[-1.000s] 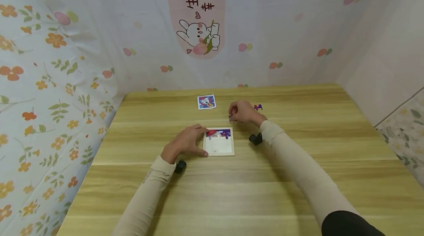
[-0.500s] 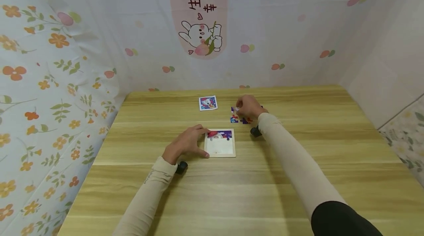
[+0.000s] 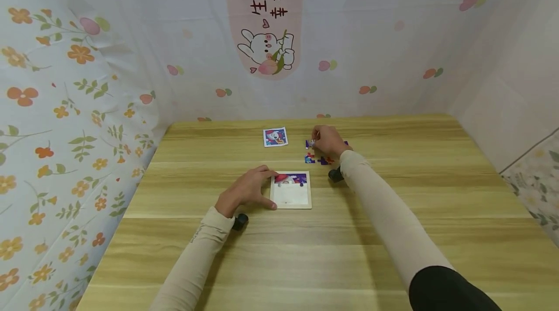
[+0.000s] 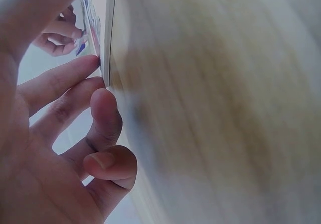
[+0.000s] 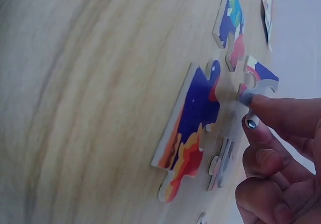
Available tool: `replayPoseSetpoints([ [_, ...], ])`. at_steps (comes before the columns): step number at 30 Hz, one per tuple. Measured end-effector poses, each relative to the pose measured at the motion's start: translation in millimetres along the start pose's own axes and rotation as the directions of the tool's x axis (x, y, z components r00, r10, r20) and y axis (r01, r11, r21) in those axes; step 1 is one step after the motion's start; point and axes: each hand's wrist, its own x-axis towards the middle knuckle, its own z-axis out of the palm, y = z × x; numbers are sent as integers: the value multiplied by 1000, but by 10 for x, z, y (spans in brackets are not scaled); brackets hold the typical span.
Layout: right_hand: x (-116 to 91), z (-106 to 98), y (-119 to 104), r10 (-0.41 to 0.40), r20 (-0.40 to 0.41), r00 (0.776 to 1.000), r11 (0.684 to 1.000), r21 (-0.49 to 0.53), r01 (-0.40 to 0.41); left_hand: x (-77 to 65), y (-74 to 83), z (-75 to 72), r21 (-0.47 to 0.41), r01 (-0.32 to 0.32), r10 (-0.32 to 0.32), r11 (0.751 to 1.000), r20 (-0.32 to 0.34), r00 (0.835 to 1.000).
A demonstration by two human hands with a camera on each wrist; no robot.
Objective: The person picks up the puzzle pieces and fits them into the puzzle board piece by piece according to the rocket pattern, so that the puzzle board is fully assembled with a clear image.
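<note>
My left hand [image 3: 249, 188] holds the left side of a square puzzle tray [image 3: 291, 196], thumb at its lower corner and index finger near its upper one. A row of fitted pieces [image 3: 293, 178] in red, white and purple fills the tray's top; below it the white base shows. Farther back, my right hand [image 3: 329, 141] pinches a jigsaw piece [image 5: 263, 78] with purple, pink and white print between thumb and finger. That piece is tilted close over the table. Beside it lie a purple and orange piece [image 5: 193, 116] and a blue and pink piece [image 5: 231, 15].
A small picture card [image 3: 275, 137] lies behind the tray. More pieces sit under and around my right hand, including a grey-edged piece [image 5: 220, 163]. The wooden table [image 3: 305, 262] meets a patterned curtain [image 3: 371, 49] at the back.
My right hand has moved back and slightly right, uncovering loose pieces in front of it, then has stayed nearly still. My left hand keeps its hold on the tray.
</note>
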Motion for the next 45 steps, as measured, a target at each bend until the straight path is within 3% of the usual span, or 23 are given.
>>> replayPoseSetpoints([
  [10,-31,-22,79,-15,-16,1000,995,98,17,7,13,0,16,-15,15,1000,4,1000],
  [18,-170,-34,24,36,63,997,972,231,-50,6,15,36,-2,-1,1,1000,15,1000],
  [30,-285,-49,-80,-40,96,995,978,206,20,9,4,28,11,-1,1,1000,11,1000],
  [45,-444,114,-247,-112,241,964,964,260,47,27,2,14,7,-1,1,1000,12,1000],
])
